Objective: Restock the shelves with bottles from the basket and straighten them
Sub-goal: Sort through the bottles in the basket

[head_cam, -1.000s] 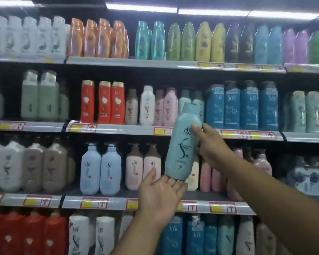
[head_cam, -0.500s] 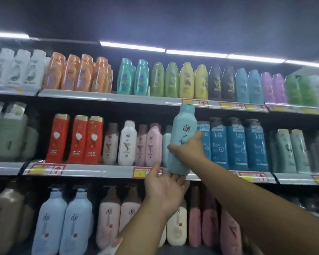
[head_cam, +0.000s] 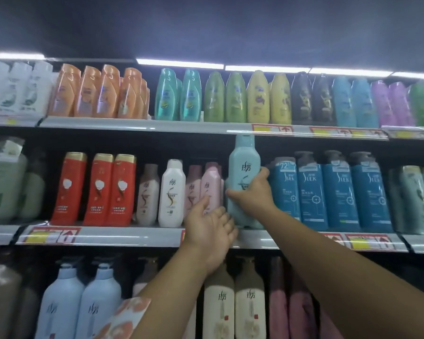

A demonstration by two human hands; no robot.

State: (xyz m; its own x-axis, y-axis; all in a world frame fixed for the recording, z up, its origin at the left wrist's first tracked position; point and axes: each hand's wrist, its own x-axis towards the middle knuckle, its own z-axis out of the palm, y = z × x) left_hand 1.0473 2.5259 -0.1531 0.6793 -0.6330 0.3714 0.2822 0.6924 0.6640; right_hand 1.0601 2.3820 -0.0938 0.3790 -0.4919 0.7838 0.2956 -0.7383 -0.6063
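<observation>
A pale teal bottle (head_cam: 243, 165) stands upright on the middle shelf (head_cam: 132, 234), between the pink bottles (head_cam: 209, 189) and the dark blue pump bottles (head_cam: 311, 192). My right hand (head_cam: 251, 192) is wrapped around its lower half from the right. My left hand (head_cam: 209, 228) is open with fingers spread, its fingertips by the bottle's base and the front pink bottle. The basket is out of view.
Three shelves of bottles show: orange, teal, green and yellow ones on the top shelf (head_cam: 145, 124), red bottles (head_cam: 96, 189) and a white bottle (head_cam: 171, 192) left on the middle one, light blue pump bottles (head_cam: 81, 302) below. Price tags line the shelf edges.
My right hand has carried the teal bottle up and onto the middle shelf, and my left hand followed beneath it. The camera has tilted up.
</observation>
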